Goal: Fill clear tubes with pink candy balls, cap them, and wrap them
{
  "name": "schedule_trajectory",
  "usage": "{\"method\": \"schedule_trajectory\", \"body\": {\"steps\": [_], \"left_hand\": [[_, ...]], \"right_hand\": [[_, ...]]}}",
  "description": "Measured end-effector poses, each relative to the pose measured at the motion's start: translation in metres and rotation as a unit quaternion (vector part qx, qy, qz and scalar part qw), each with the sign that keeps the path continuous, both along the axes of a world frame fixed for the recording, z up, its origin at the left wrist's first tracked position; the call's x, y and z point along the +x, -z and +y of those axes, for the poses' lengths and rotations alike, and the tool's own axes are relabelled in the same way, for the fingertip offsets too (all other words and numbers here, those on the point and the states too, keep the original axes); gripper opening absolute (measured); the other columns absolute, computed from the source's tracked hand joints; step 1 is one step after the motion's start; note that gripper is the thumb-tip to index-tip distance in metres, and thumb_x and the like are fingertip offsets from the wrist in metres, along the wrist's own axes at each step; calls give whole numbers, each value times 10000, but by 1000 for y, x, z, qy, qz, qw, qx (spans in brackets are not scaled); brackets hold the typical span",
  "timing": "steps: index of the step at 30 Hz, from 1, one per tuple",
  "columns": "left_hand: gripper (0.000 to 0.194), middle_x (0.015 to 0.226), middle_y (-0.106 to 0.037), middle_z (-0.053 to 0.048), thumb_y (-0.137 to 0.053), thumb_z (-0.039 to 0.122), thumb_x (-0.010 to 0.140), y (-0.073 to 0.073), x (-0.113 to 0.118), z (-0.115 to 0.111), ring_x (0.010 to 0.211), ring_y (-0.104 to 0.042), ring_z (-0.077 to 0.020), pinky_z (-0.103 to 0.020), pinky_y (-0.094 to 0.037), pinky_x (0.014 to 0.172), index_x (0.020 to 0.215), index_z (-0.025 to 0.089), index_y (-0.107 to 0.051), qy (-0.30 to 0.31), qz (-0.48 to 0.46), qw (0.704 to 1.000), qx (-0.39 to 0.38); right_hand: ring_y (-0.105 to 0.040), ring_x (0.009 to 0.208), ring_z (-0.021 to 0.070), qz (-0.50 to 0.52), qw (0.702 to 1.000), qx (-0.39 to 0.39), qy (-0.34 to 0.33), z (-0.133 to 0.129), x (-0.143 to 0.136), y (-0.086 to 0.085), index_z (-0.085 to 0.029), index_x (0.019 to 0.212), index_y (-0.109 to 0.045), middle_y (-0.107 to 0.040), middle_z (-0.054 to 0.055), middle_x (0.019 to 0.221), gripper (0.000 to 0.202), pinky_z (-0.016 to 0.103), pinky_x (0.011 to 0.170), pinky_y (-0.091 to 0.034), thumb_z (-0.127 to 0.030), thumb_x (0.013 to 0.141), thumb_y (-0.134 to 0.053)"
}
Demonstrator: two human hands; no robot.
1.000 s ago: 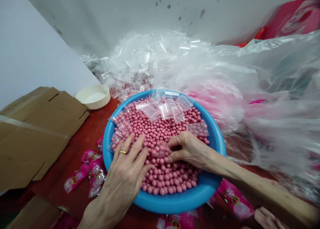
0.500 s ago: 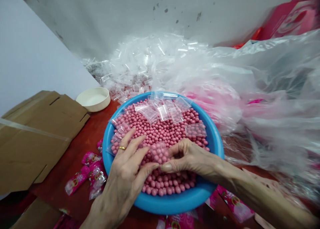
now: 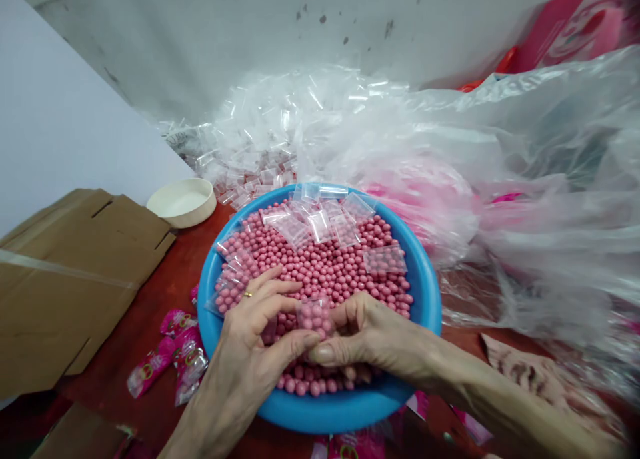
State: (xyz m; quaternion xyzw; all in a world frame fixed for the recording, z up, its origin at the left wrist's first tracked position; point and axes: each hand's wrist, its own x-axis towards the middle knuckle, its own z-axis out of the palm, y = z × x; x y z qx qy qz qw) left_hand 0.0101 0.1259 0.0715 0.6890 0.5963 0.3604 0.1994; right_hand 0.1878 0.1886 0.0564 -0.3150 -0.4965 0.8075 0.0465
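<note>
A blue basin (image 3: 431, 292) full of round pink balls (image 3: 320, 269) stands in front of me. Over its near half, my left hand (image 3: 263, 332) and my right hand (image 3: 357, 332) pinch a small clear plastic bag (image 3: 315, 315) between thumbs and fingers. Pink balls fill the bag. My left hand wears a gold-coloured ring, its thumb tip close to my right thumb. Flat clear bags (image 3: 320, 225) lie on the balls along the basin's far side, and another clear bag (image 3: 385, 259) rests at the right.
Behind the basin is a heap of small clear bags (image 3: 270, 125). Large plastic sheeting (image 3: 500, 152) spreads to the right. On the left are a white shallow dish (image 3: 183, 202), a folded cardboard box (image 3: 75, 279) and pink printed packets (image 3: 190, 355). More pink packets (image 3: 357, 443) lie at the front.
The view has shifted slightly. Both hands keep hold of the filled bag, and my right fingers have curled a little lower beside it.
</note>
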Motion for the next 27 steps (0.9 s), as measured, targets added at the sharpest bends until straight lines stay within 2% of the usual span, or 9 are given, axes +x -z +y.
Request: {"method": "schedule_trajectory", "body": {"steps": [4, 6, 9, 12, 14, 17, 20, 24, 27], "left_hand": [[235, 1095, -686, -92, -709, 188, 717, 0, 0, -1, 1216, -481, -308, -506, -411, 1006, 945, 170, -658, -20, 52, 998, 13], [312, 1095, -681, -79, -708, 166, 719, -1, 1, 0, 1192, -496, -284, -469, -432, 989, 1021, 174, -630, -13, 66, 997, 28], [227, 964, -694, -54, -670, 108, 749, -5, 6, 3, 1022, -581, -229, -382, -495, 881, 962, 174, -630, 31, 62, 996, 56], [125, 836, -682, -24, -633, 83, 781, -12, 10, 8, 864, -601, -188, -325, -501, 774, 868, 173, -636, 50, 57, 995, 56], [103, 818, -673, 0, -625, 101, 796, -18, 6, 13, 822, -597, -171, -309, -487, 751, 843, 191, -640, 36, 49, 997, 43], [85, 846, -676, 22, -626, 156, 802, -25, -9, 26, 824, -602, -163, -303, -473, 761, 844, 226, -650, -30, 48, 997, 50], [54, 855, -677, -14, -643, 190, 773, -25, -26, 42, 860, -602, -200, -334, -464, 779, 826, 196, -653, -75, 85, 993, 36], [94, 821, -640, -62, -583, 198, 798, -19, -36, 53, 794, -581, -223, -376, -460, 747, 852, 152, -644, -64, 176, 982, -20], [88, 801, -605, -68, -521, 199, 822, -19, -38, 54, 793, -545, -246, -401, -448, 729, 848, 166, -598, -35, 280, 959, -17]], "right_hand": [[-328, 451, 40, -15, 993, 115, 38, -5, 0, 4, -142, 544, -520, -410, -77, 488, 395, 186, 431, -251, -459, 682, -712], [-342, 497, 61, -37, 974, 218, 54, -8, 0, 9, -153, 554, -506, -402, -67, 525, 377, 207, 463, -266, -437, 754, -654], [-453, 615, 103, -75, 910, 399, 85, -9, 0, 21, -166, 660, -572, -525, -26, 655, 240, 238, 569, -348, -342, 821, -600], [-533, 687, 140, -73, 862, 498, 58, -3, 3, 27, -198, 789, -620, -612, 1, 754, 104, 262, 627, -405, -288, 831, -590], [-572, 758, 163, -85, 830, 549, 56, 5, 10, 23, -207, 889, -622, -643, 18, 838, 88, 283, 675, -435, -265, 832, -588], [-576, 831, 197, -170, 738, 642, 119, 21, 28, 10, -171, 996, -594, -632, 68, 930, 155, 339, 746, -439, -228, 877, -512], [-538, 743, 195, -251, 669, 691, 114, 35, 45, 2, -158, 854, -575, -569, 73, 827, 163, 345, 685, -422, -197, 904, -426], [-537, 782, 237, -301, 634, 711, 43, 39, 50, 5, -180, 727, -535, -546, 114, 870, 214, 358, 607, -426, -180, 887, -394], [-545, 964, 299, -262, 613, 745, 5, 34, 53, 7, -164, 842, -596, -570, 175, 1016, 249, 420, 713, -477, -110, 842, -353]]}}
